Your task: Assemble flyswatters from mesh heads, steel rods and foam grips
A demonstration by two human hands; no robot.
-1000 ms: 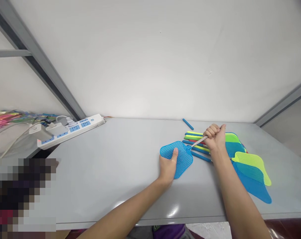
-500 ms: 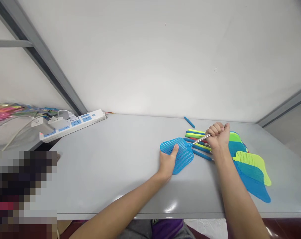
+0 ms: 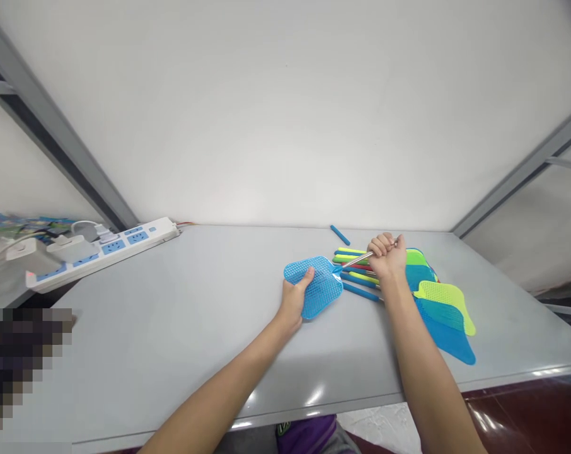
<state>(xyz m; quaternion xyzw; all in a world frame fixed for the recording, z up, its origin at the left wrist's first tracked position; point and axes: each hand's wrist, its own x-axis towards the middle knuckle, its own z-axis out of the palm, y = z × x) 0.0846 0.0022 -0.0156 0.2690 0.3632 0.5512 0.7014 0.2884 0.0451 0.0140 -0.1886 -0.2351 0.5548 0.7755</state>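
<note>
Between my hands is a fly swatter with a blue mesh head [image 3: 321,291] and a thin metal rod [image 3: 354,260]. My left hand [image 3: 294,299] grips the mesh head, thumb on top. My right hand [image 3: 388,255] is wrapped round the rod toward its far end, which carries no coloured grip. Under and beside my right forearm lies a pile of fly swatters, their blue, green and yellow handles [image 3: 361,292] pointing left. Their heads, among them a yellow one [image 3: 449,297] and a blue one [image 3: 450,337], fan out to the right. My right arm hides the middle of the pile.
A loose blue handle tube [image 3: 340,234] lies near the wall at the back of the grey table [image 3: 172,353]. At the left, a white power strip [image 3: 120,249] holds several plugs. Grey metal posts [image 3: 517,173] frame the white wall. A blurred-out patch covers the lower left.
The view has turned to the right, so everything sits further left in the picture. Both hands keep the same hold on the fly swatter.
</note>
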